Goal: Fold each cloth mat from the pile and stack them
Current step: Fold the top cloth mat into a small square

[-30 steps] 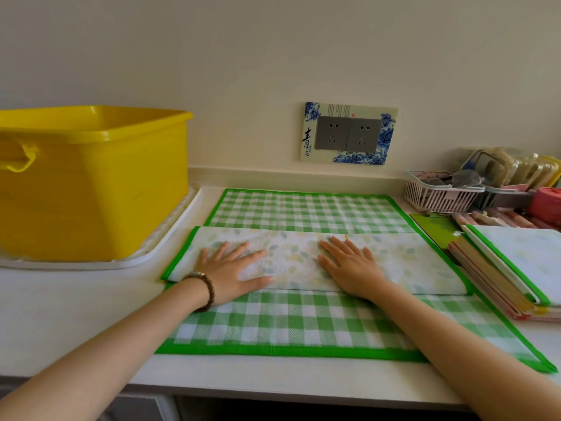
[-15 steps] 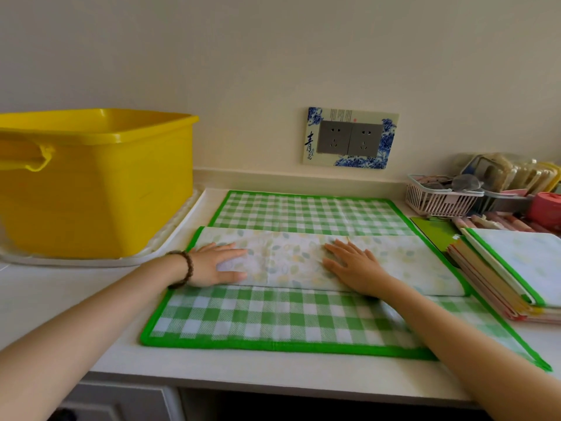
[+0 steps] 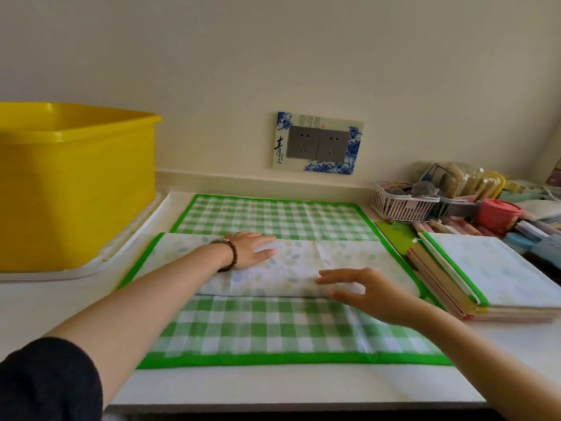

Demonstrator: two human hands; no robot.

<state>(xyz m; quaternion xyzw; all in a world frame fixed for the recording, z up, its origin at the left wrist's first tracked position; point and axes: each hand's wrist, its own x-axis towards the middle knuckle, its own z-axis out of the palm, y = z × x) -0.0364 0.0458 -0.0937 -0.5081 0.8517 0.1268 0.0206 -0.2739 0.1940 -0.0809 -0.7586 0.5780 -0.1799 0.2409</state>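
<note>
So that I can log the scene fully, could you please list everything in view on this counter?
checked mat: one, green and white, spread flat on the counter
leaf-print mat: one, pale with green edging, folded into a strip across the checked mat
folded mat stack: one, mixed colours, right of the checked mat
tub: one, yellow, left, on a white tray
socket plate: one, grey with blue-and-white surround, on the wall
basket: one, white, back right
container: one, red, back right
left hand: one, beaded bracelet, flat on the leaf-print mat
right hand: one, fingers spread at the strip's near edge
</note>
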